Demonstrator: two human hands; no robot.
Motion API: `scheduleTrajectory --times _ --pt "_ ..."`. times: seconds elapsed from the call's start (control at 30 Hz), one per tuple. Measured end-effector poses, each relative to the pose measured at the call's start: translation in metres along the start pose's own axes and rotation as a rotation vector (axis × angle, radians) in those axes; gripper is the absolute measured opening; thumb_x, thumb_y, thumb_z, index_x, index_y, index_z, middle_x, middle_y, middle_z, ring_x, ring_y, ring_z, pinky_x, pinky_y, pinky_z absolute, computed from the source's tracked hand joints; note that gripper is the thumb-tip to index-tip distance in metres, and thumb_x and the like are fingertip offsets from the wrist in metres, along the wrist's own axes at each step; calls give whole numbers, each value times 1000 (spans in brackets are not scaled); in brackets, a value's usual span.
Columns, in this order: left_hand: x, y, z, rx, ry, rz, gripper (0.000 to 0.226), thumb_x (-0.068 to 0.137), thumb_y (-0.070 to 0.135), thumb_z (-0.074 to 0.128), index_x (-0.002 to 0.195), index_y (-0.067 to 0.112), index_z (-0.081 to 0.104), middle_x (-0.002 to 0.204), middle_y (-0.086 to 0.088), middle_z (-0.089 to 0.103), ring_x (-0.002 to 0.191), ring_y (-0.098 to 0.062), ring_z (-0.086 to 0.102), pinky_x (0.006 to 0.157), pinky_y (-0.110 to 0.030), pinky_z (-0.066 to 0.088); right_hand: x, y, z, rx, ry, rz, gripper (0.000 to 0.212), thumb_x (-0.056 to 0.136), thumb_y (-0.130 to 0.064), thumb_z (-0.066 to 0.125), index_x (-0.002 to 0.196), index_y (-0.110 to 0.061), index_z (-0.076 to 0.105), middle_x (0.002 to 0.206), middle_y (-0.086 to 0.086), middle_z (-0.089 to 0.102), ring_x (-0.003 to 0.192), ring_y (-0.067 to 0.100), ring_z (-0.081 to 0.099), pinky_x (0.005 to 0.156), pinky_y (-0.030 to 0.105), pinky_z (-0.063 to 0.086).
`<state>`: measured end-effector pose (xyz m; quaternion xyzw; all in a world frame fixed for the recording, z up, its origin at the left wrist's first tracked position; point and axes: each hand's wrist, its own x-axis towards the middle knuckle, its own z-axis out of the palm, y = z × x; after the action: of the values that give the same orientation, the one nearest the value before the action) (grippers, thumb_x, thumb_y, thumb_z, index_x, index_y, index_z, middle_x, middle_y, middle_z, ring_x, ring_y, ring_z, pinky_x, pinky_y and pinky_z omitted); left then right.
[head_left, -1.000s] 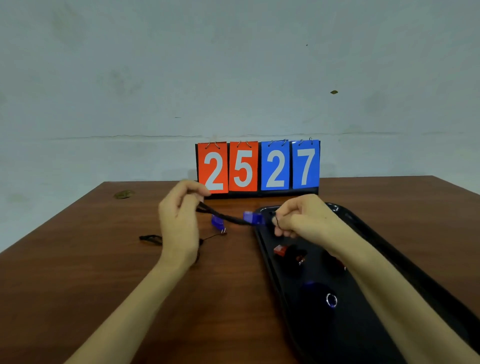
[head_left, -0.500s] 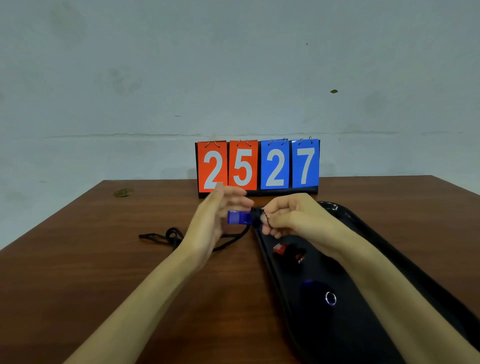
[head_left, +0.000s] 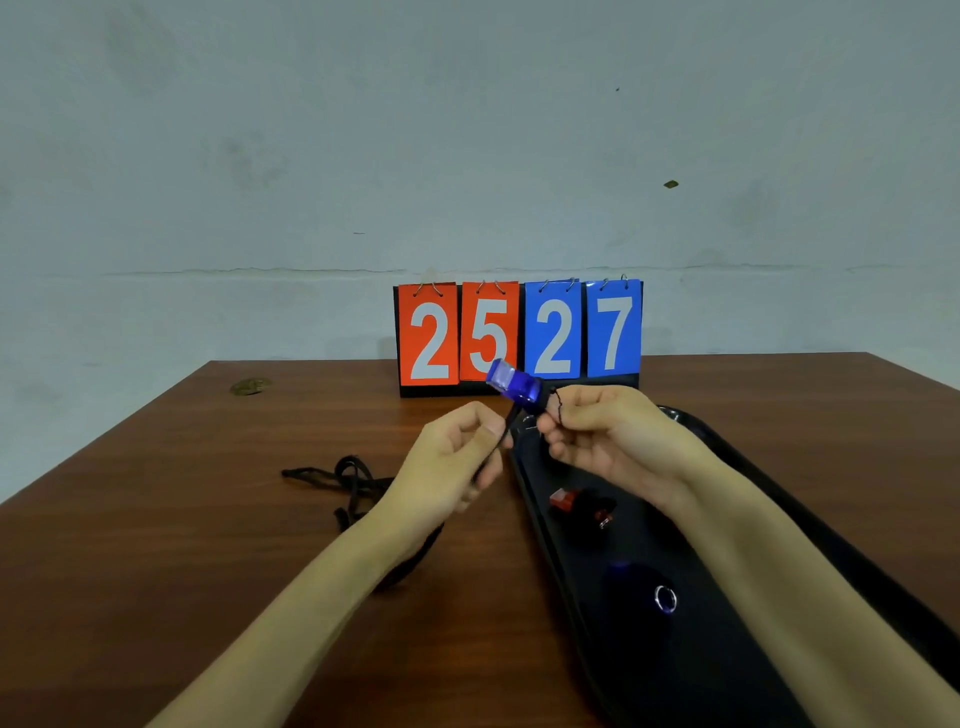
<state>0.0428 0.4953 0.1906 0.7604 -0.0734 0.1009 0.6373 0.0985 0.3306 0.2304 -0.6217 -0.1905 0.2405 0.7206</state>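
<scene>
Behind, scoreboard (head_left: 519, 332) 2527, L hand (head_left: 447, 462) pinches cord (head_left: 358, 483), R hand (head_left: 608, 441) whistle (head_left: 514, 387)

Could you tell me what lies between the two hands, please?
Head view: the blue whistle on its black cord, between the left hand and the right hand.
</scene>
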Motion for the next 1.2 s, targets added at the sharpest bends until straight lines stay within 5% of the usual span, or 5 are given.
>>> scheduleTrajectory --times 0.13,0.33,0.53,0.87,1.2 --pt "-5 -11 11 320 34 168 22 99 24 40 87 13 55 50 5 47 44 -3 40 49 -14 35 1 1 2 -14 183 -44 19 90 2 50 79 -6 63 69 4 65 62 10 59 62 20 52" --pt "-4 -19 7 689 -3 241 18 97 35 43 98 24 57 66 2 59 60 -8 55 60 -31 46 2 12 9 -842 487 -285 7 90 -14 58 87 -20 58 79 -3 66 75 7 61 64 15 42" --pt "-4 -13 -2 800 3 241 22 88 43 52 78 26 59 67 9 60 63 -5 55 62 -25 47 2 20 9 -1347 306 -276 5 91 -19 55 95 -22 56 89 -3 64 83 12 59 74 25 47" --pt "2 3 -20 319 32 76 39 79 50 52 60 17 57 52 5 53 50 -9 49 50 -13 40 -7 0 3 -880 -205 -254 17 89 -7 56 84 -22 60 74 -4 67 77 11 65 80 29 54" --pt "-1 -2 -1 -179 -108 -104 42 91 39 44 63 11 58 45 0 35 34 -9 23 36 -18 18 -4 0 -1 -238 -45 -104 22 90 6 48 79 -8 61 68 2 65 64 10 58 66 22 50"
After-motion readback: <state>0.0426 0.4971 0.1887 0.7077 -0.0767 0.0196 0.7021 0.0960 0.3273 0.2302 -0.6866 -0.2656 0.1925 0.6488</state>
